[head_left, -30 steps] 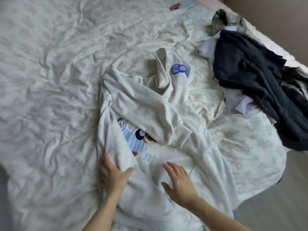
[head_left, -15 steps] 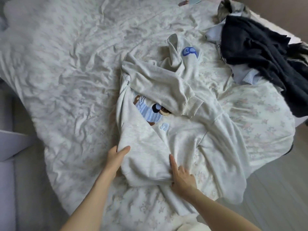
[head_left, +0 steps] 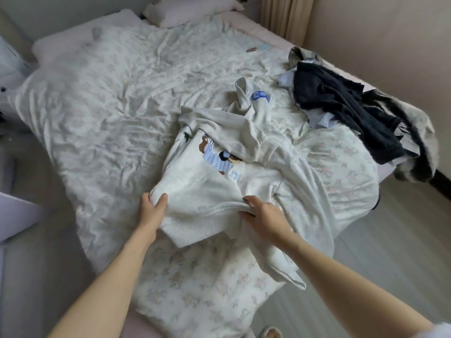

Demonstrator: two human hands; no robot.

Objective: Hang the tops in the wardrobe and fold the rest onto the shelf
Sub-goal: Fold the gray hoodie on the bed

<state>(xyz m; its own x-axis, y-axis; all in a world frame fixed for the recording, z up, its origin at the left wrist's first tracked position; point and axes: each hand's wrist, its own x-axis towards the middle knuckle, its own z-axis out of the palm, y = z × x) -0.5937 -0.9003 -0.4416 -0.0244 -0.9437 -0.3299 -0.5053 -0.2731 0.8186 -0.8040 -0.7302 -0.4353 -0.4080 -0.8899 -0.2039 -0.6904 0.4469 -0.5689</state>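
A pillow [head_left: 190, 8] and phone [head_left: 264, 47] lie on the floral quilt [head_left: 109, 93]

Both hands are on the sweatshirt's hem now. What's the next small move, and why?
Probably lift the hem straight up so the sweatshirt hangs open. The left hand and right hand each grip the ribbed hem, but one sleeve lies folded across the bear print and the other trails off the bed's edge. Lifting should let both sleeves drop free before it is hung.

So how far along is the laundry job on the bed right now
Nothing looks put away. In hand: the left hand and right hand grip the hem of the cream sweatshirt, not yet hung. Left: the dark clothes pile on the bed; no wardrobe or shelf shows.
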